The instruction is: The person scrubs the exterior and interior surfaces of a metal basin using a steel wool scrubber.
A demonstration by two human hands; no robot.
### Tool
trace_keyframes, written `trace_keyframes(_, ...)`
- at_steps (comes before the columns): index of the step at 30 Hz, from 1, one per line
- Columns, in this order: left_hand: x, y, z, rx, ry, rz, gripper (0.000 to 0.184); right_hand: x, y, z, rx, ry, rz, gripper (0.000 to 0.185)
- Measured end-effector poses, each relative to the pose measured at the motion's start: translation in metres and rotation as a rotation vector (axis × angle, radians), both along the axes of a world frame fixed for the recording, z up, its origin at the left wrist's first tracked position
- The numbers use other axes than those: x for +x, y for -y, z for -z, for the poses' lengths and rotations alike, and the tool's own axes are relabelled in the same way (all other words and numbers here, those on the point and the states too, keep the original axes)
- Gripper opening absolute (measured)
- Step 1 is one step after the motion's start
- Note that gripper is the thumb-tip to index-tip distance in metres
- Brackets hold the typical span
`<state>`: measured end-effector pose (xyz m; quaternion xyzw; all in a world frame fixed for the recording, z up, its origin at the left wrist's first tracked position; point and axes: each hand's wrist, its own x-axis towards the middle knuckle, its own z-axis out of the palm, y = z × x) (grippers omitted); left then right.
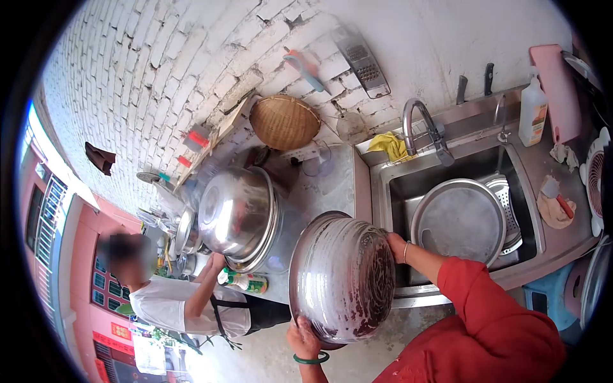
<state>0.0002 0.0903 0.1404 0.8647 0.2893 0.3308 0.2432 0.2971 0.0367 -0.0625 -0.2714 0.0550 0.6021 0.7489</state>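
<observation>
A large metal basin (345,277), wet and streaked on its outer side, is tilted up beside the sink (533,220). My left hand (303,340), with a green bangle at the wrist, grips its lower rim. At the basin's right side my right hand (397,247) has its fingers on the edge, near the sink's front. Inside the sink a round metal pan (458,220) holds water, and a perforated metal piece (507,210) lies partly under it. The chrome faucet (418,124) arches over the sink's back edge.
Stacked metal bowls (236,210) stand on the counter (332,185) to the left, near a green-labelled bottle (246,281). Another person (172,303) stands at the counter's far left. A yellow cloth (389,145) and a white bottle (532,112) sit behind the sink.
</observation>
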Motion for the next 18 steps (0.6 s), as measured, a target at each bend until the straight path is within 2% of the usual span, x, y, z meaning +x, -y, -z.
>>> trace_keyframes(3, -0.001, 0.005, 0.001, 0.024, -0.005, -0.030, 0.034, -0.006, 0.005, -0.002, 0.000, -0.008, 0.140, 0.035)
trace_keyframes(5, 0.002, 0.011, 0.003, 0.071, -0.006, 0.013, 0.034, 0.020, 0.002, -0.025, -0.020, 0.267, 0.200, 0.037)
trace_keyframes(7, 0.006, 0.017, 0.004, 0.028, 0.004, 0.028, 0.035, 0.025, 0.015, -0.091, 0.040, 0.922, 0.361, 0.036)
trace_keyframes(9, 0.010, 0.017, 0.001, -0.001, -0.017, 0.045, 0.034, 0.015, 0.023, -0.153, -0.007, 1.361, 0.388, 0.030)
trace_keyframes(11, 0.014, 0.016, -0.005, 0.000, -0.019, 0.052, 0.034, -0.017, 0.028, -0.199, 0.071, 1.712, 0.499, 0.023)
trace_keyframes(13, 0.014, 0.014, -0.007, 0.009, -0.013, 0.066, 0.033, -0.053, 0.036, -0.218, 0.181, 2.011, 0.623, 0.020)
trace_keyframes(15, 0.015, 0.012, -0.006, 0.023, -0.021, 0.075, 0.026, -0.092, 0.053, -0.226, 0.144, 2.148, 0.668, 0.019)
trace_keyframes(18, 0.012, 0.004, 0.003, -0.032, 0.037, 0.101, 0.026, -0.137, 0.067, -0.206, 0.192, 2.217, 0.722, 0.020)
